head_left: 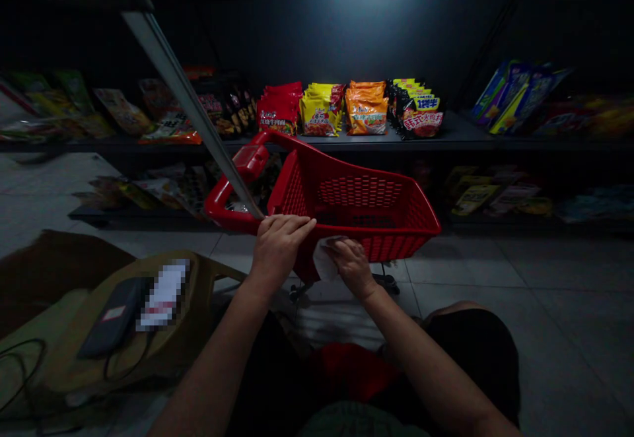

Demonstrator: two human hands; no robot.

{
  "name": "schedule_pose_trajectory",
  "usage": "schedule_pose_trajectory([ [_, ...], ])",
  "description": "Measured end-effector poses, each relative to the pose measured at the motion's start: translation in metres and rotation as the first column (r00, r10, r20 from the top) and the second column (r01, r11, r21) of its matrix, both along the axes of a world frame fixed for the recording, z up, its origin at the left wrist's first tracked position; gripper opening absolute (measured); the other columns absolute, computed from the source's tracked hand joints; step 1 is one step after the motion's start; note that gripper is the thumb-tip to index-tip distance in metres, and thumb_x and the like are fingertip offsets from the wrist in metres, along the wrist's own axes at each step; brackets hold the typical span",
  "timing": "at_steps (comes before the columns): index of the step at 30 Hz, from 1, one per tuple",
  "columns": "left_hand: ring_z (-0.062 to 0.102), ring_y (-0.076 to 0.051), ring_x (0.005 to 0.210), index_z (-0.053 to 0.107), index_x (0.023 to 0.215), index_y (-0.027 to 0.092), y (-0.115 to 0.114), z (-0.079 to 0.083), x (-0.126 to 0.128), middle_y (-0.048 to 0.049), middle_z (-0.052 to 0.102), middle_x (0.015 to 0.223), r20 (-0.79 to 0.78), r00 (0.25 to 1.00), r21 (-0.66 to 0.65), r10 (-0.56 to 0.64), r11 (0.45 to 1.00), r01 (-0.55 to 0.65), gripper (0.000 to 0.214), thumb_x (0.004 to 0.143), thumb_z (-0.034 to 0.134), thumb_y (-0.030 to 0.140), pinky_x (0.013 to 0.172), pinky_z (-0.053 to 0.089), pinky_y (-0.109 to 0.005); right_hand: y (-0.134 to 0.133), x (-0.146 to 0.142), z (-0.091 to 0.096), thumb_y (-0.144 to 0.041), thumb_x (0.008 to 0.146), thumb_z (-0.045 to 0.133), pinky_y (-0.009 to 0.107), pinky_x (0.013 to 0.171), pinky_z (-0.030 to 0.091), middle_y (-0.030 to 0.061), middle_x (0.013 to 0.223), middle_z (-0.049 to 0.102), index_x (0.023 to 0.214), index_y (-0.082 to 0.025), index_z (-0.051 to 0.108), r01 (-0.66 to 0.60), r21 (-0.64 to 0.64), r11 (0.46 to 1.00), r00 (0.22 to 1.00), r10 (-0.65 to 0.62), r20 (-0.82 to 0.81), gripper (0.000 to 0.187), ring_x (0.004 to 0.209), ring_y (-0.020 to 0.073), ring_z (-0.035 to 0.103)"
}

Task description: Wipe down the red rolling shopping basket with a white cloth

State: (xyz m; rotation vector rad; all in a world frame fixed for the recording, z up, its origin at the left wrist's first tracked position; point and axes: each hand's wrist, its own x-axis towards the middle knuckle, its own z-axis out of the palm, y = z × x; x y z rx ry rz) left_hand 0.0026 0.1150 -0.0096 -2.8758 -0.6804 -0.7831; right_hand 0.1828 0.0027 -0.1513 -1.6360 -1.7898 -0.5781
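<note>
Fingers of your right hand (354, 267) curl closed on a thin white cloth or tissue (325, 263) against the near side of the red plastic shopping cart (421, 216), stretching left-to-right mid-frame, your left hand (281, 244) nearer its handle (218, 201), fingers laid straight.

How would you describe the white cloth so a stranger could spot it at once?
Find the red shopping cart in front of the snack shelf. At the cart's near side, the person's right hand holds the cloth. Its plain white stands out against the red cart just beside it.
</note>
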Motion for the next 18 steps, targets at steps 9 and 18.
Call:
schedule_pose_trajectory([
  [9,0.062,-0.025,0.115,0.062,0.133,0.033,-0.005,0.002,0.004,-0.0021,0.072,0.127,0.021,1.000,0.049,-0.017,0.999,0.016,0.038,0.098,0.052,0.021,0.104,0.036,-0.045,0.001,-0.014,0.006,-0.025,0.095,0.064,0.040,0.115,0.035,-0.0016,0.134,0.065,0.134,-0.037,0.062,0.009,-0.006,1.000,0.997,-0.009,0.079,0.040,0.125,0.0206,0.053],
  [18,0.063,-0.025,0.110,0.066,0.127,0.031,0.000,-0.001,0.004,-0.0027,0.073,0.122,0.045,0.999,0.090,-0.013,0.996,0.009,0.032,0.098,0.053,0.026,0.103,0.036,-0.045,-0.074,0.077,-0.016,-0.020,0.098,0.052,0.045,0.097,0.044,0.0064,0.118,0.067,0.110,-0.028,0.073,0.372,0.179,0.911,0.901,-0.309,-0.303,0.025,0.112,0.0243,0.057],
])
